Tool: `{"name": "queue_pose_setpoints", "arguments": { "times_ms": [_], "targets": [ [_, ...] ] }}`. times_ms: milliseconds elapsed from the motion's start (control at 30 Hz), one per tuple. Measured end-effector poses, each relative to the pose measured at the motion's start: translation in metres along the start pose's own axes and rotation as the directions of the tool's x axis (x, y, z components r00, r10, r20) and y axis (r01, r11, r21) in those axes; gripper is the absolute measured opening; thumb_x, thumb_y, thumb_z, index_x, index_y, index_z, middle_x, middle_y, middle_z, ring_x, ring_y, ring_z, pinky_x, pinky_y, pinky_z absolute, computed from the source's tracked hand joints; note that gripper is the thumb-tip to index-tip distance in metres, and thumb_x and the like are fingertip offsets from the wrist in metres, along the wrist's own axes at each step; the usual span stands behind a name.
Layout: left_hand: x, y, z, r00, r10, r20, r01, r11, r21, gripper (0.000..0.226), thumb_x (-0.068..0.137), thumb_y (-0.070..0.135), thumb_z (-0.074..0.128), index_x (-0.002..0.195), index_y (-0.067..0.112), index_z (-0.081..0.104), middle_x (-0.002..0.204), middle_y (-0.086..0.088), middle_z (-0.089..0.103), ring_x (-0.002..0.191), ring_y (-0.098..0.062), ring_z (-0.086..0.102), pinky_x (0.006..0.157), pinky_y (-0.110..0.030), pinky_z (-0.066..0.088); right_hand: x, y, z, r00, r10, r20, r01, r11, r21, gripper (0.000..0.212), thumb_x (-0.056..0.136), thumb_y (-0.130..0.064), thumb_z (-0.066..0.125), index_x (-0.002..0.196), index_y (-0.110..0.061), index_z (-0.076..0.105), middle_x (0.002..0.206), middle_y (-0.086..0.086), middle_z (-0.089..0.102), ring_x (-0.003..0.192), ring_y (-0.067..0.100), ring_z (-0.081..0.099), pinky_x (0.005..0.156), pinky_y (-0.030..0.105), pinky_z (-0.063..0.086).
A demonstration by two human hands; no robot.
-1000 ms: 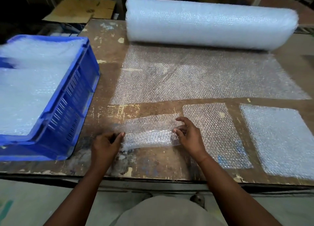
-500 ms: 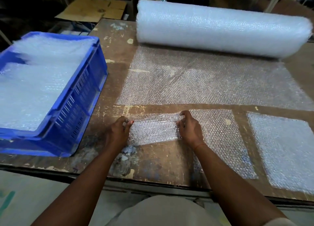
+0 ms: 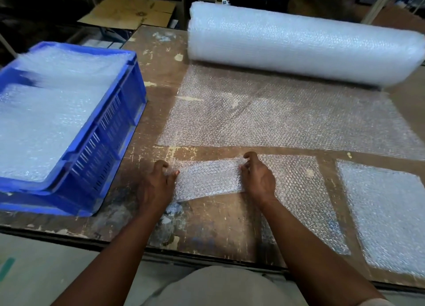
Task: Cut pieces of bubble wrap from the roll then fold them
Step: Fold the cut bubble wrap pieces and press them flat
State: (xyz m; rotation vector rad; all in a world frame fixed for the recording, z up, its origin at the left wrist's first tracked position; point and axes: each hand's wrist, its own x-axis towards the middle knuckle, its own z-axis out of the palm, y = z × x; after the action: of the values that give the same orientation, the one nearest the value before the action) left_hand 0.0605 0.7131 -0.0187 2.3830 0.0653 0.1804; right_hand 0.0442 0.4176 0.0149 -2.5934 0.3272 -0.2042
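Blue crate (image 3: 108, 131) at left, full of bubble wrap. Left hand (image 3: 156, 186) and right hand (image 3: 258, 179) pinch ends of folded piece (image 3: 207, 179), centre frame. Roll (image 3: 299, 46) upper right; two cut sheets (image 3: 303, 190) lower right.

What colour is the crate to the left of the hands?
Blue: the crate, seen in the head view, is solid blue plastic with slotted side walls.

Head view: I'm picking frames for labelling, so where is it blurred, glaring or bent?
Head view: the blue crate's bubble wrap stack is smeared by motion blur; the bubble wrap roll glares white, its right end blurred; the table edge bows from wide-angle distortion; background is dark.
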Motion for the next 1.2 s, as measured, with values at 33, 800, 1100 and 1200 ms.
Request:
{"name": "queue_pose_setpoints", "arguments": {
  "times_ms": [33, 800, 1100, 1200],
  "targets": [
    [-0.003, 0.003, -0.001, 1.000, -0.030, -0.005, 0.030, 0.999, 0.018, 0.045, 0.099, 0.042, 0.073, 0.132, 0.025, 0.048, 0.101, -0.007, 0.063, 0.084, -0.040, 0.070, 0.074, -0.050, 0.059, 0.001, 0.000, -0.001, 1.000, 0.005, 0.010, -0.005, 1.000, 0.005, 0.033, 0.108, -0.027, 0.056, 0.140, -0.025, 0.050, 0.112, 0.005, 0.077, 0.089, 0.032, 0.070, 0.070, 0.034, 0.046],
    [-0.025, 0.048, 0.042, 0.919, 0.098, 0.382, -0.302, 0.799, 0.521, 0.099, 0.093, 0.085, -0.006, 0.171, 0.024, -0.012, 0.178, -0.014, -0.012, 0.164, -0.033, -0.019, 0.132, -0.054, -0.009, -0.013, 0.008, 0.027, 0.891, -0.280, 0.356, 0.390, 0.874, -0.289, 0.082, 0.106, -0.064, 0.003, 0.170, -0.014, -0.007, 0.176, 0.004, -0.010, 0.163, 0.021, -0.016, 0.133, 0.044, -0.007],
    [-0.022, 0.022, 0.031, 0.929, 0.079, 0.362, -0.274, 0.804, 0.528, 0.101, 0.092, 0.083, -0.010, 0.172, 0.021, -0.005, 0.179, -0.007, -0.011, 0.165, -0.030, -0.017, 0.133, -0.053, -0.006, -0.018, 0.007, 0.033, 0.915, -0.156, 0.373, 0.286, 0.901, -0.325, 0.089, 0.104, -0.072, -0.002, 0.168, -0.011, -0.012, 0.177, 0.010, -0.015, 0.162, 0.026, -0.020, 0.131, 0.047, -0.012],
    [-0.021, 0.020, 0.022, 0.949, 0.061, 0.309, -0.234, 0.792, 0.564, 0.101, 0.094, 0.078, -0.007, 0.172, 0.014, 0.002, 0.180, -0.011, -0.003, 0.165, -0.034, -0.010, 0.132, -0.054, -0.007, -0.035, -0.013, 0.040, 0.910, -0.161, 0.383, 0.288, 0.908, -0.303, 0.090, 0.103, -0.073, -0.002, 0.168, -0.011, -0.014, 0.175, 0.010, -0.017, 0.162, 0.028, -0.020, 0.131, 0.049, -0.010]
  ]
}}
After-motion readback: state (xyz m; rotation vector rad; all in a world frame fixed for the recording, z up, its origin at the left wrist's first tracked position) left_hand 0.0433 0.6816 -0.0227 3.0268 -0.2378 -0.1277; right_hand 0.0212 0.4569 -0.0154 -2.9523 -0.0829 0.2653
